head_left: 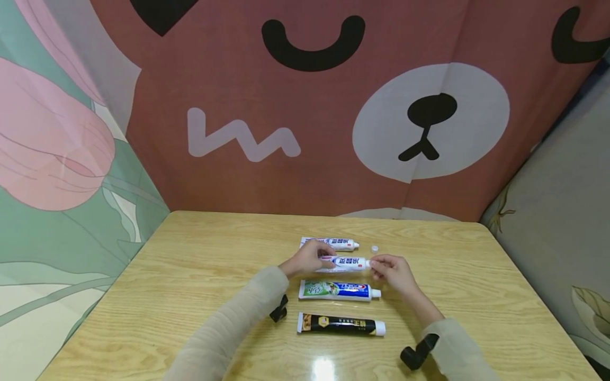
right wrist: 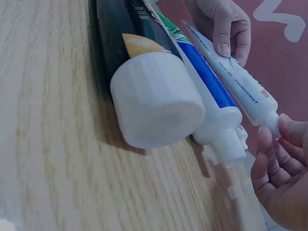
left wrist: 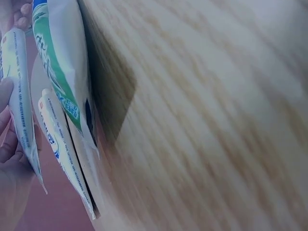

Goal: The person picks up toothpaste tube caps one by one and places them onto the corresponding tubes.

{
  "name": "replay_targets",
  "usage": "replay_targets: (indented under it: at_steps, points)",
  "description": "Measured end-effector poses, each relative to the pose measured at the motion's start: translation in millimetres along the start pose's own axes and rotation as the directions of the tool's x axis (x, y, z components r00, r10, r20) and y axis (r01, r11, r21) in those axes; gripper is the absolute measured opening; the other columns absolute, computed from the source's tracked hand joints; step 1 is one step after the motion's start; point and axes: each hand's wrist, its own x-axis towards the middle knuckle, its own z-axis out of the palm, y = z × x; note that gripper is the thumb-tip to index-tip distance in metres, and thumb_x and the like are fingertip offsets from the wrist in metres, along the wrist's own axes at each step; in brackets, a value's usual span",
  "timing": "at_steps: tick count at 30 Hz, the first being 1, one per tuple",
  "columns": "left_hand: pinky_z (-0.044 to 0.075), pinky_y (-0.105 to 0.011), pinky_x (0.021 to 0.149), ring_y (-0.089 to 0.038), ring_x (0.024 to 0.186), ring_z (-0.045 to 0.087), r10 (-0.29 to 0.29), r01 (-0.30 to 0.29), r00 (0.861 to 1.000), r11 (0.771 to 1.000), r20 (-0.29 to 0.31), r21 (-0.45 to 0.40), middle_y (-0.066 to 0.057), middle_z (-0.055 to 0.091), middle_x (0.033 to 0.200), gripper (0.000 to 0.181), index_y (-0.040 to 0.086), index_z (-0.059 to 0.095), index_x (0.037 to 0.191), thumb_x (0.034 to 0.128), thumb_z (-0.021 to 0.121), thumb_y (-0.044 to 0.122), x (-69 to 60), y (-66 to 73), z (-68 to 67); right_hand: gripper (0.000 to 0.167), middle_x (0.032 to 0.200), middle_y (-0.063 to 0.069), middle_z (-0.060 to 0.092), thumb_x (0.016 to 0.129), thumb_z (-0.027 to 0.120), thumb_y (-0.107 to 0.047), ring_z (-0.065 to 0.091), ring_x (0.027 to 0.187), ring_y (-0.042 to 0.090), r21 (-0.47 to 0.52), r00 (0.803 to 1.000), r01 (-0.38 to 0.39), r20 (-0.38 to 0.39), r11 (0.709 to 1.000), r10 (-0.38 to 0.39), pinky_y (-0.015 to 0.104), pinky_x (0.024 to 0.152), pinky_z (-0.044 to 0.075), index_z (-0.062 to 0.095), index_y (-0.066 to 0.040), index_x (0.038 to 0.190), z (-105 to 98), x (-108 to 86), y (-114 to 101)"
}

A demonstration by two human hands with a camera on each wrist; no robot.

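Note:
My left hand (head_left: 312,257) holds a white toothpaste tube (head_left: 350,263) with blue lettering just above the table. At its right end, my right hand (head_left: 394,272) pinches the small white cap (right wrist: 272,126) between thumb and fingers; the fingertips partly hide it. In the right wrist view the left thumb presses on the tube's body. A similar white tube (head_left: 340,244) lies behind, partly covered by the left hand. Nearer the person lie a green and blue toothpaste tube (head_left: 333,290) and a black toothpaste tube (head_left: 339,324) with a white cap.
A small loose white cap (head_left: 375,248) sits on the wooden table (head_left: 214,254), right of the rear tube. The printed cloth (head_left: 305,185) rises behind the table's far edge. A black wrist mount (head_left: 419,351) sticks out from the right sleeve.

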Motion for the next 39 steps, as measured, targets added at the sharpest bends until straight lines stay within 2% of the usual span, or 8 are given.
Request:
replay_targets:
  at_steps: [6,12,18,21,27,34,39]
  points:
    - [0.048,-0.021,0.071,-0.007,0.080,0.058,-0.008,0.008,1.000,1.000,-0.007,-0.009,0.003,0.063,0.091,0.021,0.007,0.069,0.095,0.0750,0.074,0.011,5.0,-5.1,4.1,0.023,0.077,0.013,0.064,0.088,0.055,0.000,0.060,0.061,0.013,0.088,0.998,-0.054,-0.014,0.995,0.056,0.027,0.060,0.052,0.054,0.016,0.104,0,1.2,4]
    - [0.048,-0.020,0.074,-0.010,0.083,0.058,-0.008,0.008,1.000,1.000,-0.014,0.012,0.000,0.064,0.091,0.020,0.004,0.069,0.093,0.0736,0.075,0.007,8.2,-13.5,4.7,0.026,0.078,0.013,0.066,0.088,0.056,-0.002,0.059,0.059,0.012,0.077,0.995,-0.096,-0.007,0.992,0.096,0.026,0.057,0.051,0.055,0.016,0.106,7,4.8,7]
    - [0.047,-0.020,0.076,-0.011,0.084,0.059,-0.051,0.051,0.999,0.998,0.004,0.037,-0.003,0.064,0.092,0.021,0.002,0.068,0.095,0.0747,0.073,0.004,8.1,-16.3,6.2,0.023,0.077,0.012,0.066,0.089,0.054,-0.003,0.058,0.058,0.013,0.007,0.992,-0.126,-0.007,0.992,0.126,0.025,0.052,0.049,0.057,0.014,0.104,12,7.1,9]
    - [0.047,-0.021,0.078,-0.013,0.088,0.060,-0.065,0.065,0.998,0.998,0.016,0.026,-0.004,0.064,0.095,0.022,0.001,0.067,0.098,0.0766,0.071,0.003,9.0,-16.0,7.7,0.020,0.075,0.011,0.065,0.089,0.054,-0.003,0.058,0.057,0.013,-0.034,0.991,-0.133,-0.035,0.991,0.132,0.025,0.050,0.049,0.058,0.012,0.102,13,7.9,11]
    - [0.047,-0.023,0.081,-0.015,0.091,0.060,-0.056,0.055,0.998,0.998,0.018,0.026,-0.008,0.064,0.100,0.024,-0.001,0.065,0.104,0.0803,0.066,0.000,8.9,-15.3,6.2,0.018,0.071,0.009,0.065,0.087,0.057,-0.004,0.058,0.055,0.014,-0.170,0.994,-0.107,-0.044,0.980,0.101,0.027,0.051,0.050,0.060,0.010,0.098,10,9.4,15]
    - [0.046,-0.025,0.084,-0.017,0.092,0.059,-0.031,0.031,0.999,1.000,-0.032,0.002,-0.010,0.064,0.100,0.026,-0.002,0.064,0.105,0.0798,0.068,0.003,1.5,-16.7,0.5,0.023,0.071,0.009,0.065,0.085,0.062,-0.009,0.059,0.055,0.016,-0.229,0.996,-0.084,-0.027,0.970,0.079,0.029,0.049,0.049,0.059,0.008,0.101,3,8.8,13]
    - [0.046,-0.027,0.083,-0.015,0.091,0.057,-0.062,0.058,0.994,0.997,-0.087,-0.050,-0.005,0.062,0.098,0.031,0.001,0.062,0.109,0.0803,0.069,0.010,-1.1,-20.1,-4.1,0.025,0.069,0.008,0.063,0.084,0.062,-0.006,0.058,0.056,0.015,-0.263,0.998,-0.050,-0.051,0.963,0.038,0.028,0.050,0.048,0.059,0.010,0.102,-6,11.6,8]
